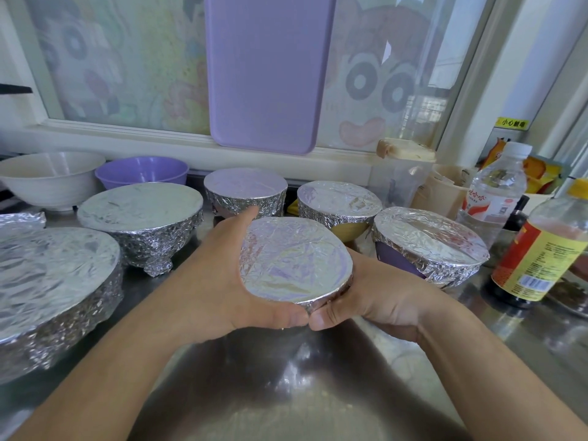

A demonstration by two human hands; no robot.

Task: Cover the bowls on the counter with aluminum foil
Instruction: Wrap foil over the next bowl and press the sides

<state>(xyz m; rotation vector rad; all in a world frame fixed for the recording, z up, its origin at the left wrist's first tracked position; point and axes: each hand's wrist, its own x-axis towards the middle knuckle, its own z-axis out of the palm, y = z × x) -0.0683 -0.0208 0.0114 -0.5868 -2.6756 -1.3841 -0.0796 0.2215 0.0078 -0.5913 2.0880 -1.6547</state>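
Note:
A small foil-covered bowl (294, 259) is held between both hands above the steel counter (286, 377). My left hand (222, 275) cups its left side and my right hand (366, 297) cups its right side, thumbs meeting at the near rim. Around it stand several other foil-covered bowls: a large one (47, 281) at the left, a footed one (140, 214), one at the back (245, 189), a yellow one (337, 198) and a purple one (429, 243). A white bowl (51, 176) and a purple bowl (140, 170) stand uncovered at the back left.
A purple board (264, 74) leans against the window. At the right stand a sauce bottle (541, 249), a water bottle (496, 189), a clear lidded jug (401, 173) and cups. A crumpled foil piece (19, 219) lies at the far left.

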